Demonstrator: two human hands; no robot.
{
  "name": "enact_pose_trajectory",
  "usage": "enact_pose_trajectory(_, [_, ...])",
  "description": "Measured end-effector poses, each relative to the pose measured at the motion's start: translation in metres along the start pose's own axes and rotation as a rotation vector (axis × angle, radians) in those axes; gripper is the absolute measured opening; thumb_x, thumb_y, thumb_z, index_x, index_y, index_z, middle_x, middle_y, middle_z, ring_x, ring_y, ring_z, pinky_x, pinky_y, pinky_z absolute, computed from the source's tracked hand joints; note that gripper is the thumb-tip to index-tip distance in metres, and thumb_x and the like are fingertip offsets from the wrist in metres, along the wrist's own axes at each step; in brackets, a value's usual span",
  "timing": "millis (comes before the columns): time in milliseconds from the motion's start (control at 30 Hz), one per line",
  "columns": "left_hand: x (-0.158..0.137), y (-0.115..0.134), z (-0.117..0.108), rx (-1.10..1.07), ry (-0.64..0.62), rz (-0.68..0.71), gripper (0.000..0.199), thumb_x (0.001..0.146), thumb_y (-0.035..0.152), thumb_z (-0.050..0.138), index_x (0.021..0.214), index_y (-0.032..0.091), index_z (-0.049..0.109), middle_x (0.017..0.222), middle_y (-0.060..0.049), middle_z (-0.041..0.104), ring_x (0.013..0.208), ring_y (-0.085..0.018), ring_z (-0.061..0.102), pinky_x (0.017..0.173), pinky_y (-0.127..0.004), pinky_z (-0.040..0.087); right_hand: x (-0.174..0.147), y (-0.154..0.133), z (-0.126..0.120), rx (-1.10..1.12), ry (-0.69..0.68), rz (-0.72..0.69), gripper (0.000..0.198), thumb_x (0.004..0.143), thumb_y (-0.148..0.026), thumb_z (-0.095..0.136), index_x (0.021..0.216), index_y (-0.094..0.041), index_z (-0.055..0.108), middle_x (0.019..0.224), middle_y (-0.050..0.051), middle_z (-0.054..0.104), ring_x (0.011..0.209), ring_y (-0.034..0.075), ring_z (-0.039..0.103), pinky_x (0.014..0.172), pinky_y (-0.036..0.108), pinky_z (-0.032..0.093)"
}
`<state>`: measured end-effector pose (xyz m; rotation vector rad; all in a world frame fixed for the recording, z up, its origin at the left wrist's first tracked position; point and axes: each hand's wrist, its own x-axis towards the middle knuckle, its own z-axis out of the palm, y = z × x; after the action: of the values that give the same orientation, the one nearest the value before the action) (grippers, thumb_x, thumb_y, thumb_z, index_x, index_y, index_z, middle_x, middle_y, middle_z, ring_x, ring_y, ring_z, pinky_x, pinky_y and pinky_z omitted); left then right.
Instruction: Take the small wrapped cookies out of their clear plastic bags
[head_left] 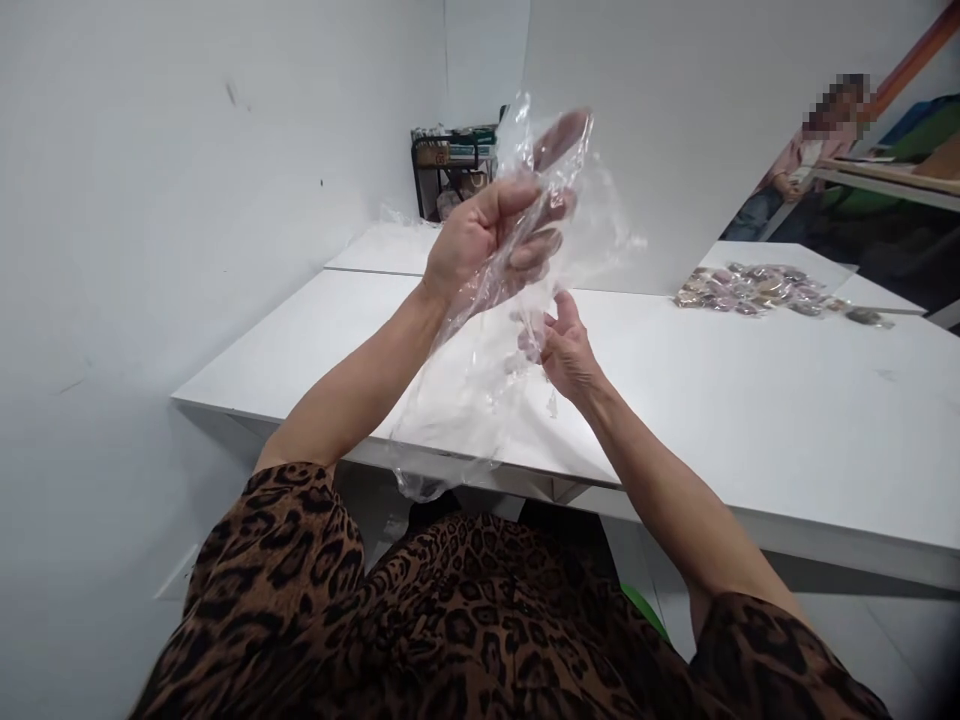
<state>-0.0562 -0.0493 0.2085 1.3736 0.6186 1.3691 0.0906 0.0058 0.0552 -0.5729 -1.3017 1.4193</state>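
A large clear plastic bag hangs crumpled in front of me, from above the table down past its front edge. My left hand is raised, its thumb and curled fingers closed on the upper part of the bag. The film covers those fingertips, and the index finger points up behind it. Lower and to the right, my right hand grips the bag's side; its fingertips are partly veiled by the film. Whether any fingers are inside the bag, I cannot tell.
On the white table, several small clear packets with purplish and brown contents lie in a pile at the back right. A white panel rises behind the table. A black shelf stands beyond; another person is at the far right.
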Motion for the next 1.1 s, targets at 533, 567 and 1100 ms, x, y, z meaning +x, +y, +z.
enact_pose_trajectory(533, [-0.079, -0.077, -0.095, 0.616, 0.246, -0.179, 0.095, 0.074, 0.044, 0.090, 0.153, 0.029, 0.039, 0.113, -0.008, 0.067, 0.069, -0.012, 0.065, 0.068, -0.029, 0.055, 0.000, -0.035, 0.001, 0.131, 0.052, -0.053, 0.033, 0.069, -0.036, 0.092, 0.085, -0.025, 0.066, 0.080, -0.003, 0.072, 0.062, 0.010, 0.065, 0.055, 0.023, 0.055])
enact_pose_trajectory(567, [-0.083, -0.080, -0.087, 0.656, 0.148, -0.186, 0.098, 0.070, 0.048, 0.091, 0.153, 0.028, 0.042, 0.118, -0.010, 0.067, 0.073, -0.015, 0.066, 0.072, -0.031, 0.056, -0.003, -0.033, 0.008, 0.121, 0.004, -0.038, 0.033, 0.069, -0.039, 0.092, 0.086, -0.025, 0.067, 0.082, -0.002, 0.074, 0.065, 0.012, 0.068, 0.059, 0.025, 0.057])
enact_pose_trajectory(1100, [0.013, -0.074, -0.188, 0.478, 0.884, -0.230, 0.029, 0.090, 0.023, 0.072, 0.075, 0.020, 0.047, 0.063, 0.006, 0.046, 0.052, -0.007, 0.038, 0.051, -0.022, 0.027, -0.064, -0.003, -0.098, -0.320, 0.183, 0.261, 0.039, 0.073, -0.050, 0.089, 0.104, -0.027, 0.081, 0.105, 0.007, 0.079, 0.085, 0.019, 0.072, 0.073, 0.031, 0.061])
